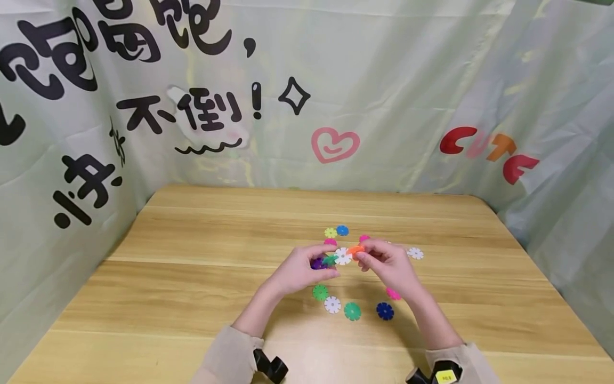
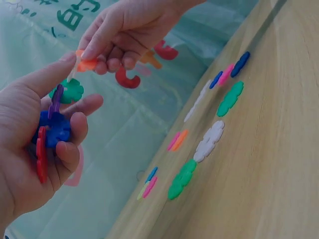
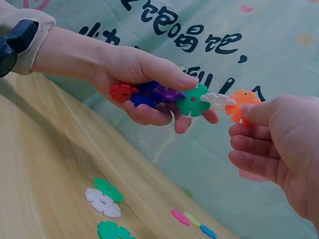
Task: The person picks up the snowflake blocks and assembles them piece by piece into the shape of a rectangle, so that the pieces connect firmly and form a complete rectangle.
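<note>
My left hand (image 1: 298, 269) grips a row of joined plastic snowflake discs above the table. From the palm outward in the right wrist view come a red disc (image 3: 118, 93), a dark blue disc (image 3: 144, 95), a purple disc (image 3: 169, 94), a green disc (image 3: 187, 105) and a white disc (image 3: 216, 101). Its fingers curl around the blue part, with the thumb along the green disc. Opposite it, my right hand (image 1: 392, 265) pinches an orange disc (image 3: 242, 97) between thumb and forefinger, at the white disc's outer edge. Whether their slots interlock, I cannot tell.
Loose discs lie flat on the wooden table (image 1: 192, 298). Nearer me are a green disc (image 1: 320, 292), a white disc (image 1: 332, 305), a teal disc (image 1: 352, 311) and a navy disc (image 1: 385, 311). Another white disc (image 1: 415, 253) lies right. A printed curtain (image 1: 384, 80) encloses the table.
</note>
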